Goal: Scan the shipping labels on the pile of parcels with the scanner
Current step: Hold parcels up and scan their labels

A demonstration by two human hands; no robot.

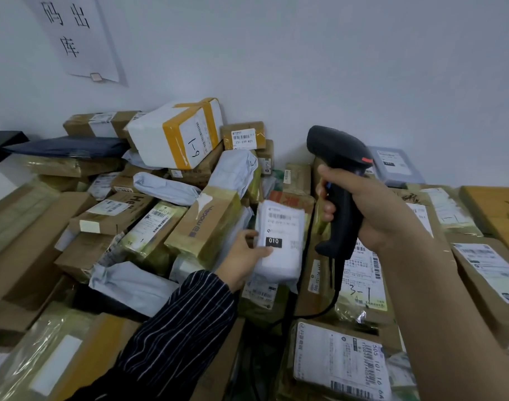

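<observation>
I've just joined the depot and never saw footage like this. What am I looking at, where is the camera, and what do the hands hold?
One picture, from a camera worn on the person's head, looking down at their hands. The right hand grips a black corded scanner. The left hand, in a striped sleeve, holds a small white parcel, its label, marked 010, facing the camera. Below lies a pile of parcels: cardboard boxes and plastic mailers, against a white wall.

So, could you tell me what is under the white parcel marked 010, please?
A taped box with a shipping label shows beneath the white parcel, which the left hand holds. Anything directly behind it is covered.
</observation>
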